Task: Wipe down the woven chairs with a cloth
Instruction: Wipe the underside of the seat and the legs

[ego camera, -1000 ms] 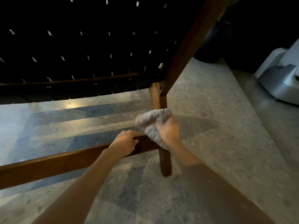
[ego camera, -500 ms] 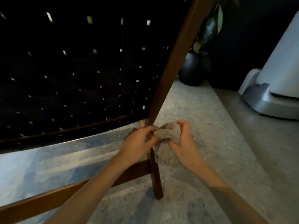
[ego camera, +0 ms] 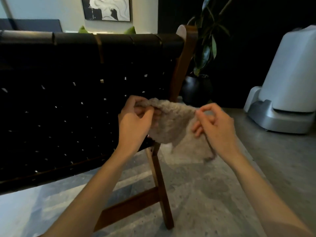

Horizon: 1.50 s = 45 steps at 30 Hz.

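A chair with a black woven back (ego camera: 68,103) and a brown wooden frame (ego camera: 159,182) stands in front of me, seen from behind. A fluffy beige cloth (ego camera: 172,124) is stretched in the air between both hands, beside the chair's right rear post. My left hand (ego camera: 135,124) pinches the cloth's left edge with curled fingers. My right hand (ego camera: 215,127) pinches its right edge between thumb and forefinger. The cloth hangs loose below and does not touch the weave.
A dark round pot with a leafy plant (ego camera: 198,89) stands behind the chair's right post. A white and grey appliance (ego camera: 287,93) sits on the floor at the right. The speckled stone floor (ego camera: 213,194) lies below. A framed picture (ego camera: 106,8) hangs on the far wall.
My view has risen from the chair's low rail to its back. My left hand left the rail and took the cloth; both hands have pulled the bunched cloth open.
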{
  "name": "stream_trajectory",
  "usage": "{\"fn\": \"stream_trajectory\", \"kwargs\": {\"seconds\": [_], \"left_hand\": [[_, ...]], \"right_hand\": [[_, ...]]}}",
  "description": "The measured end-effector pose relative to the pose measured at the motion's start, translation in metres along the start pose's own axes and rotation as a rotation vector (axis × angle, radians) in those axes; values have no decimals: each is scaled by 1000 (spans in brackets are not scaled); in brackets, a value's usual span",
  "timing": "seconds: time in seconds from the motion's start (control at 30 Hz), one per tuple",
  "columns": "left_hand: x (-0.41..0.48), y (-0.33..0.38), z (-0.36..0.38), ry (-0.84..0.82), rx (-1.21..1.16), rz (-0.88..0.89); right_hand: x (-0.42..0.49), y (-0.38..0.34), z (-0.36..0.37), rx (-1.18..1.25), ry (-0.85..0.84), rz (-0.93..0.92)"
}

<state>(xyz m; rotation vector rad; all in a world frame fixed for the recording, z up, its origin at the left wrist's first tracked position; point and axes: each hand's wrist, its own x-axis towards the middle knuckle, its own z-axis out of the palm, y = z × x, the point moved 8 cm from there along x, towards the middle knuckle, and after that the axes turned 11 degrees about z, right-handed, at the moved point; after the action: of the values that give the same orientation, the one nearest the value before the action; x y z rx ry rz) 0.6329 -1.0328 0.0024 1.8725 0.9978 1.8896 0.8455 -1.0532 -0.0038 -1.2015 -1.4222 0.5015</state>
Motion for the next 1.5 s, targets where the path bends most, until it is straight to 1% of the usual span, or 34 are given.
{"fn": "stream_trajectory", "kwargs": {"seconds": [0.1, 0.17, 0.27, 0.4, 0.5, 0.63, 0.73, 0.87, 1.0, 1.1, 1.2, 1.27, 1.4, 1.5], "left_hand": [[12, 22, -1, 117, -19, 81], [23, 40, 3, 130, -30, 152], [35, 53, 12, 100, 28, 260], [36, 48, 24, 88, 123, 358], [35, 42, 26, 139, 141, 383], [27, 23, 30, 127, 202, 385], [12, -4, 30, 121, 182, 323], [-14, -57, 36, 83, 119, 130], [-35, -108, 39, 81, 156, -9], [-51, -140, 40, 49, 258, -47], [-66, -166, 41, 17, 300, -115], [-71, -174, 42, 9, 345, -113], [-75, -178, 45, -24, 430, -135], [-79, -180, 46, -56, 457, -155]], "right_hand": [[7, -42, -15, 52, 238, -172], [18, -64, -17, 88, 321, -237], [40, -74, -2, 234, 282, -206], [53, -67, 17, 274, 239, -201], [55, -55, 22, 290, 227, -187], [50, -38, 37, 295, 193, -197], [44, -10, 55, 317, 124, -160], [36, 38, 83, 315, 22, -41], [28, 78, 106, 319, -68, 76], [24, 106, 121, 284, -140, 139], [22, 139, 139, 204, -226, 226], [21, 161, 149, 175, -263, 303], [11, 191, 161, 159, -271, 445], [3, 202, 162, 123, -251, 488]]}}
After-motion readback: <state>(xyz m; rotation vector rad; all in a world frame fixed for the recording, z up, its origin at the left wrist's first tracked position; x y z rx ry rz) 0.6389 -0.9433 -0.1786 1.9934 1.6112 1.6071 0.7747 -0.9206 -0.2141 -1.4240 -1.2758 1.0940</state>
